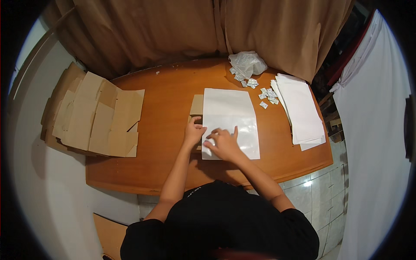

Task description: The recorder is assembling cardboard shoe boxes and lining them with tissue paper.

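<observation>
In front of me, a glossy white sheet (229, 104) lies over a small brown cardboard box (196, 104), whose left part shows past the sheet's left edge. My left hand (193, 132) is at that edge, its fingers bent and apart, the tips at or just beside the sheet. Lower on the sheet, my right hand (225, 145) has its thumb and fingers spread, with the little finger raised. Its thumb and fingertips come down on the sheet's lower left part. Most of the box is hidden under the sheet.
A stack of folded cardboard boxes (102, 117) fills the table's left end. To the right lies a pile of white sheets (300, 110). Several small white packets (269, 95) lie beside it, near a clear plastic bag (249, 63). A brown curtain (173, 30) hangs behind the table (169, 82).
</observation>
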Motion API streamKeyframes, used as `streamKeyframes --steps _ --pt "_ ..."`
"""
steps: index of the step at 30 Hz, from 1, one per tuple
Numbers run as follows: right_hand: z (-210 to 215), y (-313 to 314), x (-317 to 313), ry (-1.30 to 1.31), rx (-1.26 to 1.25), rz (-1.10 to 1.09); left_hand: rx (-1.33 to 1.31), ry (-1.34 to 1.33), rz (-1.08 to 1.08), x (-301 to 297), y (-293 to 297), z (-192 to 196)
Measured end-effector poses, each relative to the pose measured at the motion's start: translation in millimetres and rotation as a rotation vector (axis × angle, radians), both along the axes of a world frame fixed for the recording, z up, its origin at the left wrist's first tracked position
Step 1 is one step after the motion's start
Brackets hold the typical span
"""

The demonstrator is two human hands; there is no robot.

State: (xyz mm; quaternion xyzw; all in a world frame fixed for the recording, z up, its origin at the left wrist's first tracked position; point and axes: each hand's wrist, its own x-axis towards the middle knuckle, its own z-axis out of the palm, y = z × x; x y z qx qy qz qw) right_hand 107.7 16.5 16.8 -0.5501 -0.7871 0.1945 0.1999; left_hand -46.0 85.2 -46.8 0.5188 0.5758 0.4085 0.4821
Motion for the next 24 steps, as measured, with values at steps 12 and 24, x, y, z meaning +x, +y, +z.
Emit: streamKeyframes --steps 12,24 --pt "-21 62 70 -0.056 0.010 -0.216 0.330 0.409 -0.013 11 -44 60" --pt "-40 63 65 -0.104 0.005 -0.191 0.015 0.976 -0.739 54 -57 35"
